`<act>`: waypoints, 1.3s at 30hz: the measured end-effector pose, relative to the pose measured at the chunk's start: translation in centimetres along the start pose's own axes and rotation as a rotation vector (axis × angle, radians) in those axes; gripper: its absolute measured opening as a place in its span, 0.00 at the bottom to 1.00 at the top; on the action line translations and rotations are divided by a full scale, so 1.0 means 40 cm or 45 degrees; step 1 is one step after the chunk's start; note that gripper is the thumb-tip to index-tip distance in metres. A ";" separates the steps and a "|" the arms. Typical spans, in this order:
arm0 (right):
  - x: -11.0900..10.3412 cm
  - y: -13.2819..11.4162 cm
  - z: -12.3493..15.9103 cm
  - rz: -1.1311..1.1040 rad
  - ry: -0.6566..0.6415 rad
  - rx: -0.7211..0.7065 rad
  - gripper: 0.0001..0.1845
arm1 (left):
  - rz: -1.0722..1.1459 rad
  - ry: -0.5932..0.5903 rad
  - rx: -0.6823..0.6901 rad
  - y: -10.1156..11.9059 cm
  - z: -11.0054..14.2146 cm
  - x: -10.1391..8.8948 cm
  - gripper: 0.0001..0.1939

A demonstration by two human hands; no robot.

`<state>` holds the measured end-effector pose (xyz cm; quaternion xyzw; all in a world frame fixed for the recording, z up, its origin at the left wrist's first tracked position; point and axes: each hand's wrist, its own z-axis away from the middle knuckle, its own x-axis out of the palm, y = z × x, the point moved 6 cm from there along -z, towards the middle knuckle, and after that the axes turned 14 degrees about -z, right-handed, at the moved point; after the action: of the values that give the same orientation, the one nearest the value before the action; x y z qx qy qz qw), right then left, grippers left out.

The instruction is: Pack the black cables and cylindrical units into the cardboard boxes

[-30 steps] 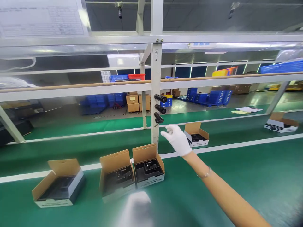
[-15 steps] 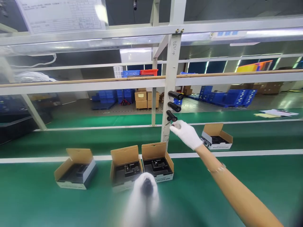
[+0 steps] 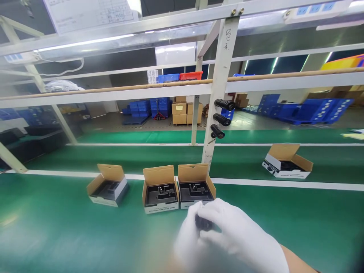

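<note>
My left hand point(image 3: 187, 235), in a white glove and blurred, is closed around a small black object point(image 3: 202, 223) at the lower middle. My right hand point(image 3: 239, 231), also gloved in white, meets it there, with thumb and fingers curled on the same object. The fingers cover most of the object, so its kind does not show. Just beyond the hands is an open white box point(image 3: 183, 205) with a black insert and small black parts. A similar open box point(image 3: 162, 207) stands beside it on the left.
Another open box point(image 3: 105, 201) stands further left, and one more open box point(image 3: 294, 174) lies to the right. Several black ribbed cylinders point(image 3: 222, 120) stick out from the white post point(image 3: 220, 83). Green work surface point(image 3: 71, 231) lies beneath; a metal rail point(image 3: 127, 93) crosses behind.
My right hand has come down from beside the post's cylinders to my left hand and now grips the black object too. The view has shifted, and the boxes have not visibly been moved.
</note>
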<state>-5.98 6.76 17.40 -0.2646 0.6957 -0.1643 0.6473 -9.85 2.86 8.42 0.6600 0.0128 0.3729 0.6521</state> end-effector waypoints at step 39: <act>-0.086 -0.005 0.066 -0.053 0.669 -0.333 0.20 | -0.472 -0.042 0.374 0.050 0.066 -0.076 0.29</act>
<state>-3.26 8.87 20.03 -0.3082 0.8492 -0.1494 0.4019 -11.65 -1.22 9.04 0.7402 0.1772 0.2298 0.6065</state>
